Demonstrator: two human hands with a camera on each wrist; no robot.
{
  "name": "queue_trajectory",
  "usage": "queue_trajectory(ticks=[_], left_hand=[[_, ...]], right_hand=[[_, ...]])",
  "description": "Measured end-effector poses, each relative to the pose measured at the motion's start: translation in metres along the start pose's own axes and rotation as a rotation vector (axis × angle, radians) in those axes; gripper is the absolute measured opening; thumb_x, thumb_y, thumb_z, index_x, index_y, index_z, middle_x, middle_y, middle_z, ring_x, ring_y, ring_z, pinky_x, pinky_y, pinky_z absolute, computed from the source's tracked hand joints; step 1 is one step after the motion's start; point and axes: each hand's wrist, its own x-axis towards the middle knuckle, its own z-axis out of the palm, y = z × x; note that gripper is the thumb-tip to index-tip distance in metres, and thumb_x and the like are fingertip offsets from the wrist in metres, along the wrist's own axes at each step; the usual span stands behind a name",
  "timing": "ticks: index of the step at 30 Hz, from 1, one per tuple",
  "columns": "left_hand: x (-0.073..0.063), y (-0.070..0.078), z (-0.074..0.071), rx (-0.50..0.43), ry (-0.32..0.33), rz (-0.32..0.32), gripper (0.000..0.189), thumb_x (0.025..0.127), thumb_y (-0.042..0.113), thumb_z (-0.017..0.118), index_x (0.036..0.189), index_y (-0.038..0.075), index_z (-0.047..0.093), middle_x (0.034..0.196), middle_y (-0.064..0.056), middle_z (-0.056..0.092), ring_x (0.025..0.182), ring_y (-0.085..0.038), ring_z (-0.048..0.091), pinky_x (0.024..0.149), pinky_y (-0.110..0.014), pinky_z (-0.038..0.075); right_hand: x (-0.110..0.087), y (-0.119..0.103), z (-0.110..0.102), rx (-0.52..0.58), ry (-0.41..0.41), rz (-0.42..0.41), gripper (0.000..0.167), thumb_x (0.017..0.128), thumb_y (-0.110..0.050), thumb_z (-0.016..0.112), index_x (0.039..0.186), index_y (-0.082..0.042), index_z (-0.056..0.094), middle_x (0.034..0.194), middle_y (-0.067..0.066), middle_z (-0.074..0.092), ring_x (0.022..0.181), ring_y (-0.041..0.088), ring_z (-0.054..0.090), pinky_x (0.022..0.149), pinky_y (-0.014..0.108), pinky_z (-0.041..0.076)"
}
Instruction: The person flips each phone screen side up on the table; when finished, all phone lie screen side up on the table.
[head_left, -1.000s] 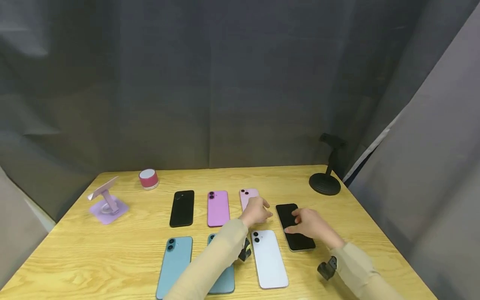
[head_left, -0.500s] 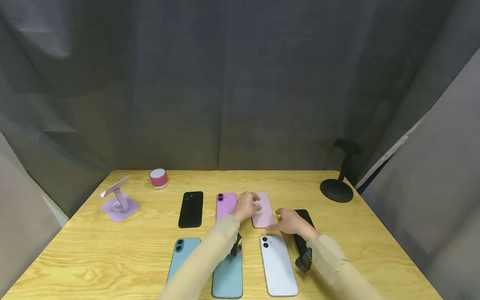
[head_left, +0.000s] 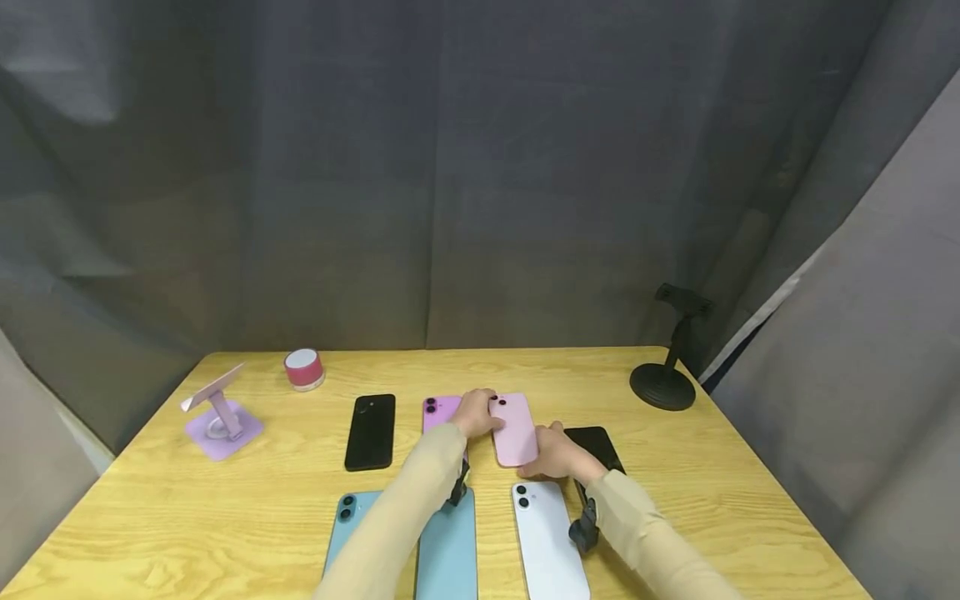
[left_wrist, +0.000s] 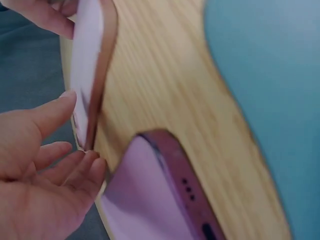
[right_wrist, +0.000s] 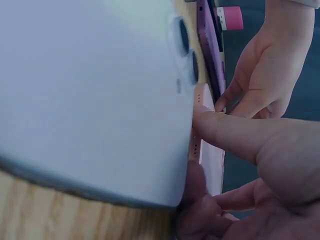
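Phone in pale pink [head_left: 513,432] lies camera-side up between a purple phone [head_left: 439,409] and a dark phone [head_left: 596,443], left hand [head_left: 474,414] clasping its upper-left corner, right hand [head_left: 557,455] gripping the lower right, thumb against the bottom edge. Straightening it appears the step in hand; the next move likely calls for even, gentle pressure from both sides.

pale pink phone [head_left: 514,437] — smooth back | table [head_left: 247,517] — grained wood | backdrop [head_left: 480,167]: cloth, mostly matt
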Motion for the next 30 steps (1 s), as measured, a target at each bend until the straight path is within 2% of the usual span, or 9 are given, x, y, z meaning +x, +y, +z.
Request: queue_trajectory(ticks=[7, 13, 19, 25, 30], left_hand=[[0.006, -0.007, 0.003, 0.012, -0.046, -0.003, 0.063, 0.084, 0.013, 0.073, 0.136, -0.009, 0.045, 0.135, -0.027, 0.052, 0.127, -0.041, 0.047, 0.110, -0.045, 0.036], [0.009, -0.003, 0.003, 0.064, -0.078, -0.040, 0.064, 0.086, 0.018, 0.071, 0.138, -0.008, 0.043, 0.135, -0.025, 0.052, 0.125, -0.046, 0.044, 0.110, -0.050, 0.033], [0.010, 0.002, 0.005, 0.078, -0.100, -0.031, 0.067, 0.088, 0.022, 0.070, 0.139, -0.010, 0.041, 0.138, -0.024, 0.050, 0.126, -0.044, 0.044, 0.111, -0.048, 0.032], [0.008, 0.004, 0.004, -0.005, -0.123, -0.087, 0.068, 0.089, 0.022, 0.069, 0.142, -0.006, 0.038, 0.142, -0.022, 0.047, 0.131, -0.044, 0.038, 0.112, -0.049, 0.031], [0.006, 0.001, 0.003, -0.083, -0.075, -0.119, 0.063, 0.087, 0.020, 0.070, 0.139, -0.004, 0.043, 0.137, -0.022, 0.051, 0.128, -0.042, 0.040, 0.109, -0.051, 0.034]], right_hand=[[0.002, 0.002, 0.002, -0.011, 0.003, 0.002, 0.061, 0.073, -0.020, 0.084, 0.119, 0.009, 0.055, 0.097, 0.012, 0.060, 0.091, 0.024, 0.044, 0.081, 0.042, 0.049], [0.006, 0.000, 0.003, -0.006, 0.005, 0.001, 0.064, 0.073, -0.024, 0.084, 0.119, 0.009, 0.055, 0.099, 0.014, 0.059, 0.092, 0.025, 0.043, 0.081, 0.043, 0.049], [0.005, -0.002, 0.002, -0.009, 0.024, 0.058, 0.064, 0.074, -0.024, 0.084, 0.120, 0.009, 0.055, 0.099, 0.015, 0.057, 0.093, 0.027, 0.044, 0.082, 0.044, 0.049], [0.004, -0.002, 0.004, -0.008, 0.027, 0.066, 0.066, 0.074, -0.024, 0.083, 0.120, 0.012, 0.053, 0.100, 0.018, 0.050, 0.087, 0.026, 0.048, 0.080, 0.043, 0.051], [0.004, -0.003, 0.005, 0.005, 0.033, 0.057, 0.065, 0.074, -0.023, 0.083, 0.120, 0.011, 0.053, 0.098, 0.016, 0.054, 0.089, 0.026, 0.047, 0.079, 0.042, 0.050]])
